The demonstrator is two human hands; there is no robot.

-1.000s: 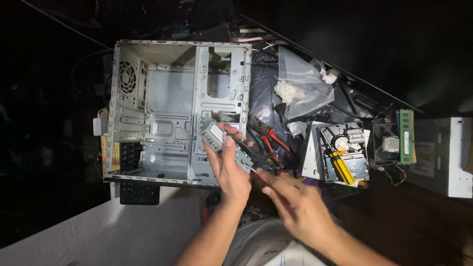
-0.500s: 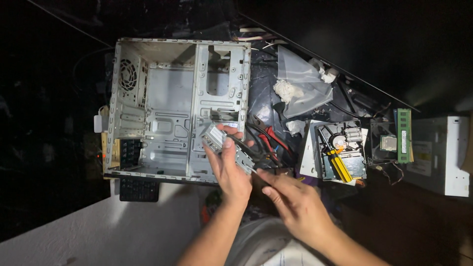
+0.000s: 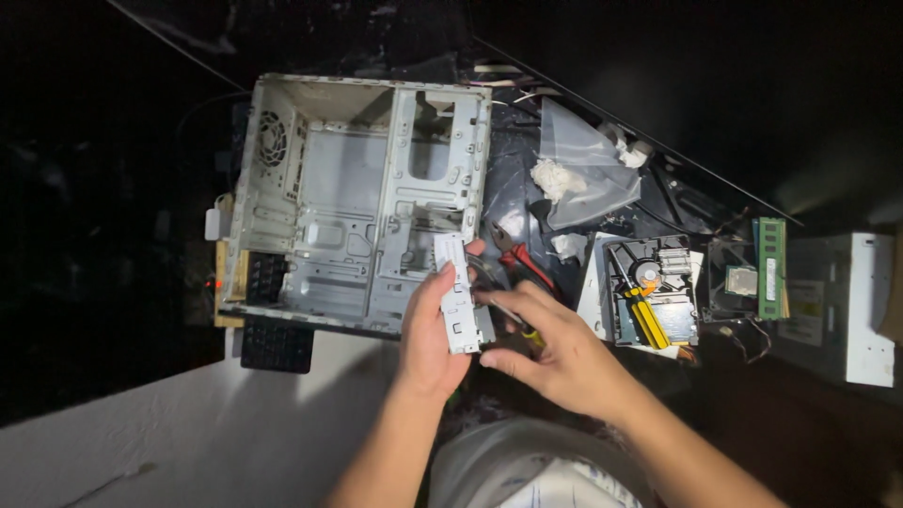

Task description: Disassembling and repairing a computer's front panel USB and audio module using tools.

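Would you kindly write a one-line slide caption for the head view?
Left hand holds a white bracket beside an empty PC case; right hand grips a screwdriver.

You have before you one case (image 3: 357,202), one bracket (image 3: 457,293), one pair of pliers (image 3: 515,263), one drive (image 3: 651,292), one memory stick (image 3: 771,268), one plastic bag (image 3: 583,174), and two screwdrivers (image 3: 647,318).

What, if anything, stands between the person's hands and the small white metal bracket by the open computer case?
Nothing visible does. The left hand already grips the bracket, and the right hand holds a screwdriver right beside it, just off the case edge.
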